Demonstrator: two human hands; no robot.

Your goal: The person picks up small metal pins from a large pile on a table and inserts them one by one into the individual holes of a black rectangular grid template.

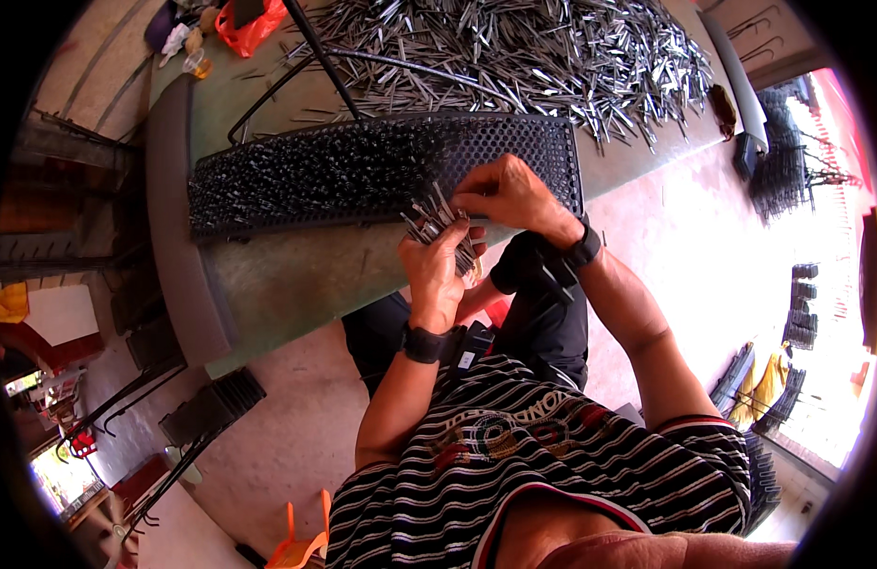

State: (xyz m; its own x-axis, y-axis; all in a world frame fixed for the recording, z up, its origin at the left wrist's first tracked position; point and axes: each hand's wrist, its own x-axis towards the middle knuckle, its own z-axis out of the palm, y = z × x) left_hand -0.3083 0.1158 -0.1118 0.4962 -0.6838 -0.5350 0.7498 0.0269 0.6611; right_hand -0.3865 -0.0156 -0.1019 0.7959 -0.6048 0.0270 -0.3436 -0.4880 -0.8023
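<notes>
My left hand (pixel 433 275) is closed around a bundle of thin metal strips (pixel 439 220), their ends fanning up past the thumb. Just right of that bundle, my right hand (pixel 511 193) has its thumb and fingertips pinched together over the near edge of a long black perforated rack (pixel 531 142). Whatever the pinch holds, if anything, is too small to make out. Dark, shiny pieces crowd the rack's left and middle part; round holes show toward its right end. Both wrists wear black bands.
Behind the rack a large heap of loose metal strips (pixel 514 57) covers the green tabletop (pixel 296 284). Black metal rods (pixel 317 52) rise at the rack's back. A red plastic bag (pixel 254 28) and a cup (pixel 198 64) sit far left. A grey padded edge (pixel 178 209) borders the table's left.
</notes>
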